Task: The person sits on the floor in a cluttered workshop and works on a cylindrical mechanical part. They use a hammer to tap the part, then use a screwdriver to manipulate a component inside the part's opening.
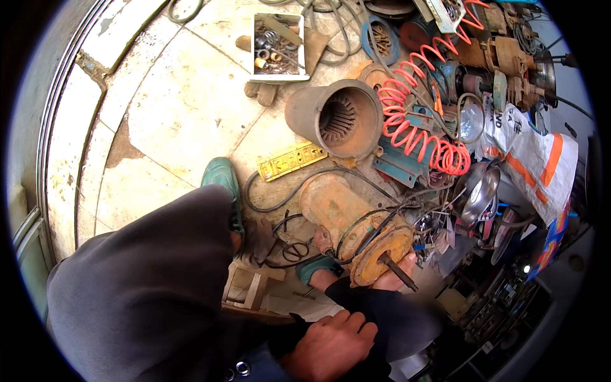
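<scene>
At six o'clock, the left hand is curled, fingers folded in. Toward five, the right hand touches the flange of the motor; I cannot tell its grip

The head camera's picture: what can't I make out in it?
All in the head view:
Left hand: its back hides the palm, so whether it holds anything is unclear.
Right hand: partly behind the rusty flange, which hides some fingers.
Dark clutter, lower right: too small and shadowed to identify.
</scene>
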### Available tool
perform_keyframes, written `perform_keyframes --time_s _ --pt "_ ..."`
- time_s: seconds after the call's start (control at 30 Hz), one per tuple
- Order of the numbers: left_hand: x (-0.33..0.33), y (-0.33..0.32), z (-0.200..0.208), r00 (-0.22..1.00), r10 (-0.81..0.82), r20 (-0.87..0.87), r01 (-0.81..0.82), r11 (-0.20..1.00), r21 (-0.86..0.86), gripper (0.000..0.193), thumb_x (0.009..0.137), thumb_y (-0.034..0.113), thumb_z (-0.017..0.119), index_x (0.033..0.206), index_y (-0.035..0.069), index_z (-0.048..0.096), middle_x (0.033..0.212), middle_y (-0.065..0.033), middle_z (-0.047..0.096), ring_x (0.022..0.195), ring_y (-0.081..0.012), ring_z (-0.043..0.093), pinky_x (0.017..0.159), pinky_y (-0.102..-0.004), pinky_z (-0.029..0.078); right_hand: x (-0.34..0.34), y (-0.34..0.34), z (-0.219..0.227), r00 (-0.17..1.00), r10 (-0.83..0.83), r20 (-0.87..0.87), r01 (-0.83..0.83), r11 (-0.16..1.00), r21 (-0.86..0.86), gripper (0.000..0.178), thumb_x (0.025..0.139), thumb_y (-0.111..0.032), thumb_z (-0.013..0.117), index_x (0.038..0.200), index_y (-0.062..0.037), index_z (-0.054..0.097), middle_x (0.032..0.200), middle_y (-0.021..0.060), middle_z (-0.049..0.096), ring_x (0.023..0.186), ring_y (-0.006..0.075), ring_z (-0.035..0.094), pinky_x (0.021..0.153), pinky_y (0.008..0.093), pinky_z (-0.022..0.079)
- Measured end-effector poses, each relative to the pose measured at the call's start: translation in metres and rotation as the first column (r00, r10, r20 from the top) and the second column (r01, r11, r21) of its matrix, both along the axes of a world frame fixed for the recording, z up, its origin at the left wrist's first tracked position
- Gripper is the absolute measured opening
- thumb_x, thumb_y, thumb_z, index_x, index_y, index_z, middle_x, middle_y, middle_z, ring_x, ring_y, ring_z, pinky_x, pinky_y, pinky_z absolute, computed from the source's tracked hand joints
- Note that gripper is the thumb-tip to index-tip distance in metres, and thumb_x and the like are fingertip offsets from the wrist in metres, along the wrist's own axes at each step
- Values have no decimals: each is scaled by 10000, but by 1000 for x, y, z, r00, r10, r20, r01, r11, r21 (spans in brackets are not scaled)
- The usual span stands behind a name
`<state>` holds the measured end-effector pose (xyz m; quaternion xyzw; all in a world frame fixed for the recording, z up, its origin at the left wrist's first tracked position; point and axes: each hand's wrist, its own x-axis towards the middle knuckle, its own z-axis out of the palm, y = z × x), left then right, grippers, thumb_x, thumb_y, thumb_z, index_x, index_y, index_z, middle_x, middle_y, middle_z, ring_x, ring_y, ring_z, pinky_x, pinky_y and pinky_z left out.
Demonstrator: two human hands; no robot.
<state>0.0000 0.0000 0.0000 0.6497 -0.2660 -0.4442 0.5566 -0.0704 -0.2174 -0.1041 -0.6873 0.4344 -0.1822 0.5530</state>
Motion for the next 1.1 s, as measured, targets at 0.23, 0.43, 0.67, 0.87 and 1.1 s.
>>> perform_keyframes --time_s 0.23,0.43,0.67,0.87,1.1 --pt "13 1 -1 999 25 48 -26 1000 13 243 849 234 697 1025 82 627 924 -112 602 872 -311 622 698 -410 537 -14 -4 -19 997 -75 -3 74 989 -125 606 1055 -482 371 1249 68 538 1182 200 637 1037 270 645 914 395 534" --pt "17 -12 4 993 26 112 -36 995 91 212 833 72 717 1028 9 661 944 -179 652 885 -367 640 778 -400 538 -28 -32 -16 801 -585 129 548 802 237 497 1070 -409 398 1104 39 610 984 152 660 867 233 649 795 339 540" --pt "-3 -40 4 976 143 163 -164 978 126 113 863 40 691 964 -6 668 862 -171 657 784 -349 660 707 -381 524 -236 -34 -228 768 -53 -638 290 917 273 195 933 -104 645 849 72 649 760 183 649 674 280 632 613 481 496" --pt "-23 -57 -9 894 -270 358 122 915 385 99 873 141 697 892 46 678 785 -149 630 740 -346 649 637 -447 510 -165 46 -189 316 408 -856 -467 853 234 159 909 -122 634 979 1 706 992 218 695 865 374 696 742 511 578" --pt "-39 -79 -16 784 -493 377 297 831 470 109 834 135 720 866 46 664 774 -134 625 723 -346 641 621 -431 511 -207 74 -209 102 519 -848 -911 392 130 152 830 -155 601 791 -119 743 833 124 704 774 287 706 601 389 530"
